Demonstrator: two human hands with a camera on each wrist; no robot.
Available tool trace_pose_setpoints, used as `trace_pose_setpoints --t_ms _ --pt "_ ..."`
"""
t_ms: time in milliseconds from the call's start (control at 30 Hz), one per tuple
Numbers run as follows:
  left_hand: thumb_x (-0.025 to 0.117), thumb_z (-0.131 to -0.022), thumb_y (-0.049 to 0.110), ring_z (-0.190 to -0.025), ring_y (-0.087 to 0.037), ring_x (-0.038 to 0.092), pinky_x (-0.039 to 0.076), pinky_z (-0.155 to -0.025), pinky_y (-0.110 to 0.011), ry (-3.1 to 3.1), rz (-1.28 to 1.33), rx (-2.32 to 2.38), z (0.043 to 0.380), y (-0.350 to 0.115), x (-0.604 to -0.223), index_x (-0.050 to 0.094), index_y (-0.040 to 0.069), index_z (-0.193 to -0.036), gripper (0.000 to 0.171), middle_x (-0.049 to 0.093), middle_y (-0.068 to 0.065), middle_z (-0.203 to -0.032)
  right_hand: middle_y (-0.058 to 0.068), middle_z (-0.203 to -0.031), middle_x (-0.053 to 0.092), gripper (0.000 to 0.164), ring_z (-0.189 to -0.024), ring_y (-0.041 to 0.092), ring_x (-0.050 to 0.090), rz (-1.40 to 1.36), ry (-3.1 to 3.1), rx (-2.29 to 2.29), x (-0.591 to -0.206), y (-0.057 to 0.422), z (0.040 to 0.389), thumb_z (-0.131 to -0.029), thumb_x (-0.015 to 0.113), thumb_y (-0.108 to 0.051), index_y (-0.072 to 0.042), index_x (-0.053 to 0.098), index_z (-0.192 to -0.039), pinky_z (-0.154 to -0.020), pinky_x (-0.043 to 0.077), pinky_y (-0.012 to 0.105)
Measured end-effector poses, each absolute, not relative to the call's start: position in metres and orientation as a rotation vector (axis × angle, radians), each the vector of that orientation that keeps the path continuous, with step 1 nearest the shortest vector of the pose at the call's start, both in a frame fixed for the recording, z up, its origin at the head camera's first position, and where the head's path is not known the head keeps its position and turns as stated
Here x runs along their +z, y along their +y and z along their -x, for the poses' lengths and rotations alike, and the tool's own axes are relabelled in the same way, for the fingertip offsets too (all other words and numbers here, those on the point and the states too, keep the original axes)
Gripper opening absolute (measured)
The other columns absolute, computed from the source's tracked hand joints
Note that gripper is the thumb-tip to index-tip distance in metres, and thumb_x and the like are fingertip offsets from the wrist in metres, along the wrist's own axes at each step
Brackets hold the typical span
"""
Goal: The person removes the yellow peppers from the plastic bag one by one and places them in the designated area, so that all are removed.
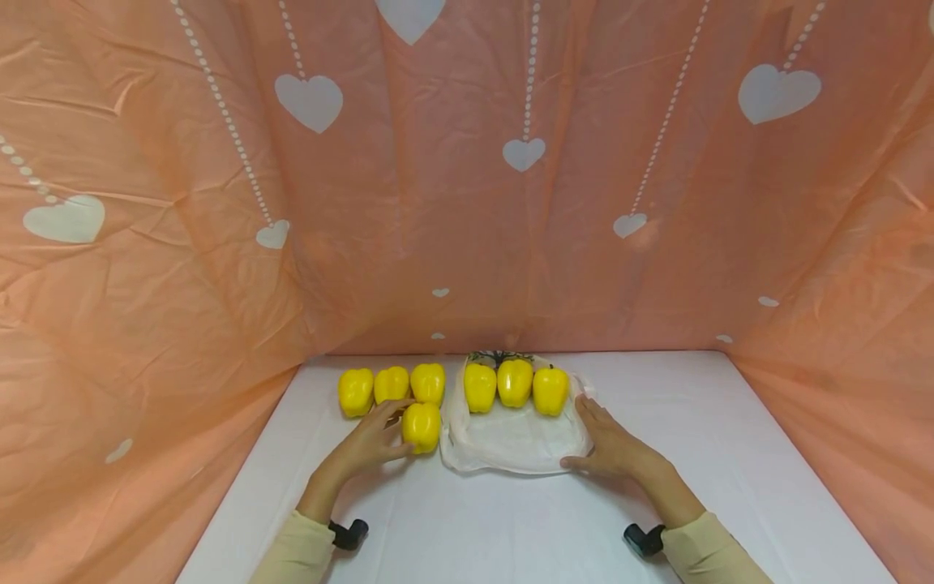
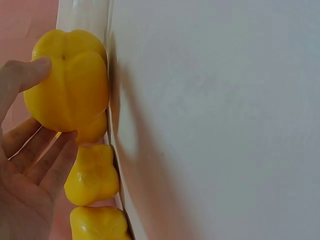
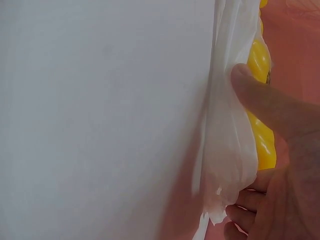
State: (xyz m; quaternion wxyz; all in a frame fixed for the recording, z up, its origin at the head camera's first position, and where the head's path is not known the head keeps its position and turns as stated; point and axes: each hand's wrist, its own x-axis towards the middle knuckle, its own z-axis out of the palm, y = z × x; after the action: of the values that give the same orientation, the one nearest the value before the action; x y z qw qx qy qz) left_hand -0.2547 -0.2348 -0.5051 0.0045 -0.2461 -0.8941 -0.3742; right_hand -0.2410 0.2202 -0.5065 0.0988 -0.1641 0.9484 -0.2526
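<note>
In the head view my left hand (image 1: 374, 439) holds a yellow bell pepper (image 1: 421, 427) just left of a white bag. The left wrist view shows the thumb on one side of this pepper (image 2: 67, 82) and the fingers at its lower side. Three more yellow bell peppers (image 1: 392, 386) stand in a row behind that hand. Another three bell peppers (image 1: 515, 384) sit side by side at the far end of the white bag (image 1: 521, 446). My right hand (image 1: 613, 444) touches the bag's right edge with fingers spread; its thumb rests on the bag's fabric (image 3: 232, 135) in the right wrist view.
A white-covered table (image 1: 474, 531) lies under everything. Behind and at both sides hangs a peach curtain (image 1: 467, 203) with white hearts. A dark tree print (image 1: 499, 357) shows at the bag's far edge.
</note>
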Motion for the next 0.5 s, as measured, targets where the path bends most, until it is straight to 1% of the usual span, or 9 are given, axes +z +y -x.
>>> trace_pose_setpoints --t_ms 167,300,500 --pt "0.088 -0.09 0.011 -0.136 -0.045 0.056 0.046 -0.116 -0.056 -2.795 0.788 -1.21 0.2568 -0.2343 -0.5079 0.05 -0.002 -0.152 0.074 0.055 -0.023 -0.145 0.033 -0.174 0.015 0.123 -0.158 0.056 0.019 0.502 2.819 -0.739 -0.5067 0.2205 0.2414 -0.087 0.086 -0.052 0.011 0.016 -0.166 -0.128 0.02 0.067" --pt "0.087 -0.091 0.01 -0.138 -0.045 0.054 0.044 -0.118 -0.056 -2.809 0.772 -1.244 0.2584 -0.2345 -0.5098 0.048 0.0 -0.154 0.075 0.053 -0.022 -0.148 0.032 -0.174 0.014 0.123 -0.158 0.056 0.019 0.493 2.814 -0.74 -0.5066 0.22 0.2412 -0.087 0.086 -0.052 0.01 0.016 -0.166 -0.128 0.02 0.067" --pt "0.086 -0.092 0.01 -0.141 -0.046 0.052 0.042 -0.119 -0.057 -2.81 0.803 -1.258 0.2595 -0.2359 -0.5109 0.046 -0.001 -0.155 0.075 0.052 -0.023 -0.149 0.031 -0.175 0.013 0.124 -0.159 0.054 0.018 0.47 2.803 -0.736 -0.5056 0.2198 0.2408 -0.087 0.086 -0.053 0.009 0.015 -0.167 -0.128 0.02 0.066"
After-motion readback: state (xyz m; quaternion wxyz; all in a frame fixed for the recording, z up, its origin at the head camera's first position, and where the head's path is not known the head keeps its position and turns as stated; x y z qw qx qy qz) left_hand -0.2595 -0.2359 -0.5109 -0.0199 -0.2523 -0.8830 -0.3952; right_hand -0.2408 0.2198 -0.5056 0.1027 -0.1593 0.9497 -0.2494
